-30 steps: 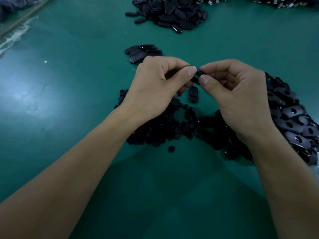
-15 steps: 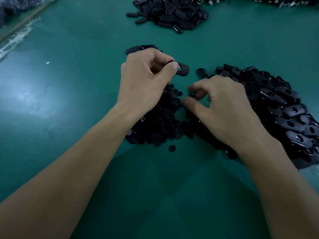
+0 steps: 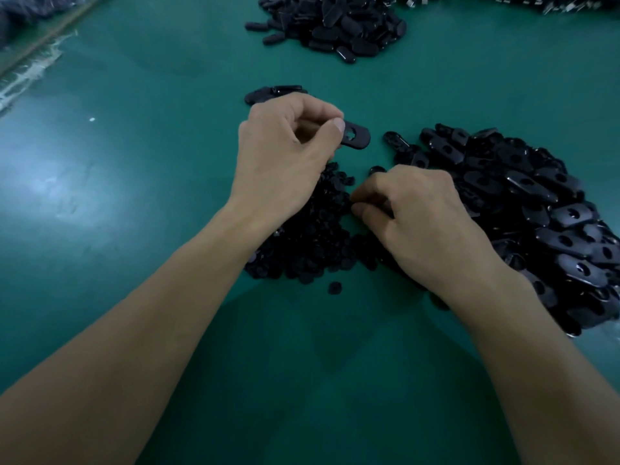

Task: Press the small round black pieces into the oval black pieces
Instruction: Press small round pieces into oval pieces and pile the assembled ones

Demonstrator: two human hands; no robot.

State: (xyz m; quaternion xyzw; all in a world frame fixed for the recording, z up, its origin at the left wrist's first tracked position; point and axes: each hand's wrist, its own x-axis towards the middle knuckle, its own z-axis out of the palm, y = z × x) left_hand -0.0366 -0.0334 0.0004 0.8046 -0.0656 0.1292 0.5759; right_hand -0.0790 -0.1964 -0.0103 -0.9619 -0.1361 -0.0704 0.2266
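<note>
Nearest you on the green bench [image 3: 134, 203], a lone round piece [image 3: 334, 287] lies just in front of the heap of small round pieces [image 3: 302, 246]. Your right hand [image 3: 416, 216] is down at that heap's right edge, thumb and forefinger curled close together — whether its grip has caught a piece, I cannot tell. Beyond it your left hand [image 3: 285, 156] hovers over the heap's far side, its grip pinching one oval piece [image 3: 357, 138] by the end between thumb and forefinger. The piece sticks out to the right, its hole showing. To your right spreads a large heap of holed oval pieces [image 3: 536, 209]. Behind your left hand lie a few ovals [image 3: 271, 92], and farther back — toward the bench's far side — another pile of ovals [image 3: 335, 25].
</note>
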